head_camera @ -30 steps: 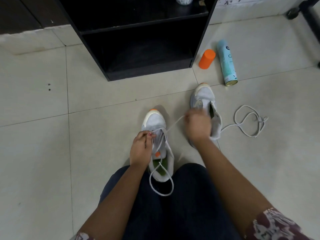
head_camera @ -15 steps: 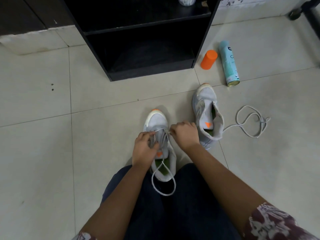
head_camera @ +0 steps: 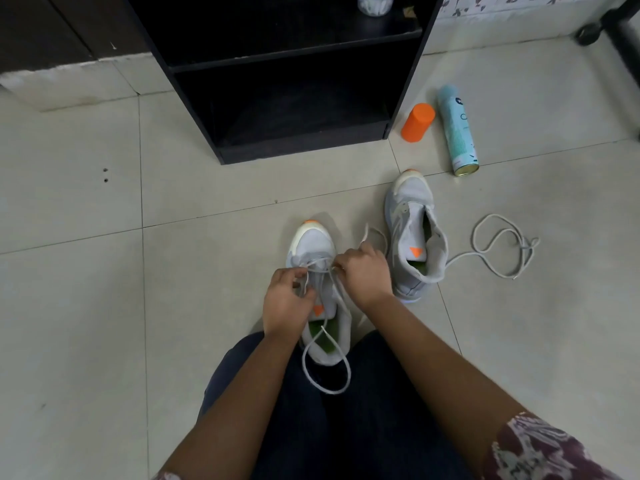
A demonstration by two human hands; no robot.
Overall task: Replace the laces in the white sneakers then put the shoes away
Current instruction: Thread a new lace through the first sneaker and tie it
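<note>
Curled tight, my left grip (head_camera: 285,301) and right grip (head_camera: 363,271) each pinched the lace (head_camera: 327,379) over the near sneaker (head_camera: 311,242); the other sneaker (head_camera: 410,206) stood just right of it.

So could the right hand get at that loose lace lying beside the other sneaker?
Probably yes: the loose lace lies uncovered on the floor beside the second sneaker, though the right hand pinches another lace.
</note>
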